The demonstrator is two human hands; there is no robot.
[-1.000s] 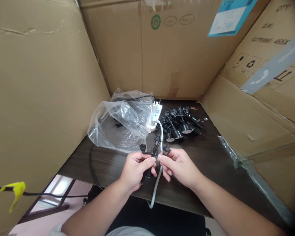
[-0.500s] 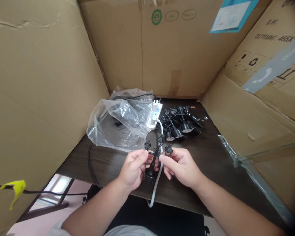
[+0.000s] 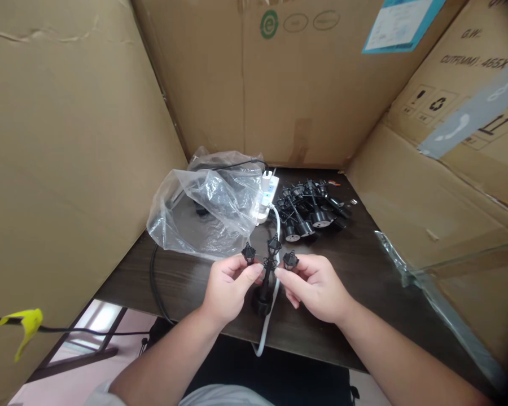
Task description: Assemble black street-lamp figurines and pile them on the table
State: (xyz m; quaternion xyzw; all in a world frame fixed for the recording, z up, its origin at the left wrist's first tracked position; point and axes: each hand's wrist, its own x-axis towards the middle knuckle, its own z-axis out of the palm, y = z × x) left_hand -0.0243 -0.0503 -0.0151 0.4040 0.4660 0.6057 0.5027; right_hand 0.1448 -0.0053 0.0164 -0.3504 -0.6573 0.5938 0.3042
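Observation:
A small black model street lamp [image 3: 267, 270] with three lantern heads is held upright over the dark table [image 3: 355, 270]. My left hand [image 3: 228, 287] pinches its left arm near the left lantern. My right hand [image 3: 315, 285] pinches the right arm below the right lantern. The lamp's round base hangs between my hands, just above a white cable [image 3: 271, 307].
A pile of several more black lamps [image 3: 311, 208] lies at the back of the table. A crumpled clear plastic bag [image 3: 207, 208] sits to the left of it, beside a white power strip [image 3: 268, 194]. Cardboard boxes [image 3: 68, 141] wall in the table on three sides.
The lamp has been turned more upright between my hands, its base swinging lower. Both hands keep their pinch on the side arms and have stayed in about the same place.

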